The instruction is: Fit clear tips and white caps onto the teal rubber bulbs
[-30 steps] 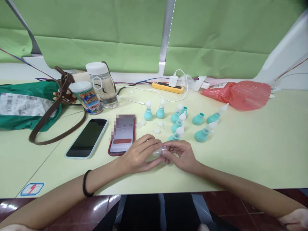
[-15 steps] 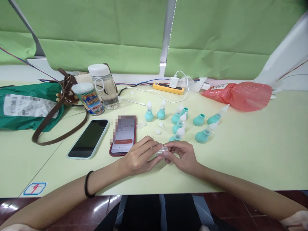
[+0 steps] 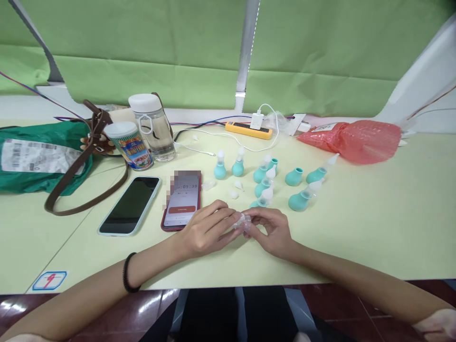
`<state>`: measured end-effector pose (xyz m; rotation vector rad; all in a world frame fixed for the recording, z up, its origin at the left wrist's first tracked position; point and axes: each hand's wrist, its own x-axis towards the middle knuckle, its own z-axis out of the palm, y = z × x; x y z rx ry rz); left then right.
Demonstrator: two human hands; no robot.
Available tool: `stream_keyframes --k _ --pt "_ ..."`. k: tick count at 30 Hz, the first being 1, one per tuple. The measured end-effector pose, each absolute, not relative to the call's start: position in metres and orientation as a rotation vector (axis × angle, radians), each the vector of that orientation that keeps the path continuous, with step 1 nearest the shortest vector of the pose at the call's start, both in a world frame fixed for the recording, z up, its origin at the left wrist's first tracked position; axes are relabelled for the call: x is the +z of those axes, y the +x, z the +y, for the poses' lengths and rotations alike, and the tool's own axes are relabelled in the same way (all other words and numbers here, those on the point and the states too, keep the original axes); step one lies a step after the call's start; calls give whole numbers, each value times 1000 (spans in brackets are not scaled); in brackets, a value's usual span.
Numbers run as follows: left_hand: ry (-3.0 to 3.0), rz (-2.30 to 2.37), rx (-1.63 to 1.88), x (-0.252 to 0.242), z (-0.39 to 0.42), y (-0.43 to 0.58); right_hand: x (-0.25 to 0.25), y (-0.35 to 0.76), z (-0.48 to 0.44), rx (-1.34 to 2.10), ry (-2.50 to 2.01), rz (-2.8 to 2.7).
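Between my hands is a clear plastic tube piece [image 3: 245, 220], low over the table's front half. My left hand [image 3: 208, 230] has its fingers closed on the tube's left end, partly covering it. With thumb and fingers my right hand [image 3: 272, 232] pinches the right end. Just beyond stand several turquoise bulbs with clear necks and white tips, among them a fitted bulb [image 3: 301, 199] at the right. An open-topped bulb [image 3: 294, 176] has no tip on it. Loose white tips [image 3: 233, 194] and a clear piece [image 3: 209, 185] lie left of the bulbs.
Left of my hands lie a red-edged phone [image 3: 181, 202] and a pale-cased phone [image 3: 130, 206]. Behind them stand a snack cup [image 3: 131, 147] and a water bottle [image 3: 156, 133]. A yellow power strip [image 3: 248, 130] and red plastic bag [image 3: 370, 142] are at the back.
The clear tube piece has turned slightly between my fingers, and more of it shows at the right hand. Both hands stay nearly in place; the view has shifted a little.
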<state>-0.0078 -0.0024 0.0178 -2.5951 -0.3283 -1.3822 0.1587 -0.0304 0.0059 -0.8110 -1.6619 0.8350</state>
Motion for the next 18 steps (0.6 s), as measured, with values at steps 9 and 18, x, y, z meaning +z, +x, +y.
stream_keyframes --k 9,18 --pt "-2732 -396 -1397 17 -4 -8 1 161 -29 770 -744 -1722" --pt "-2725 -365 -1348 16 -4 -9 19 166 -30 229 -763 -1961"
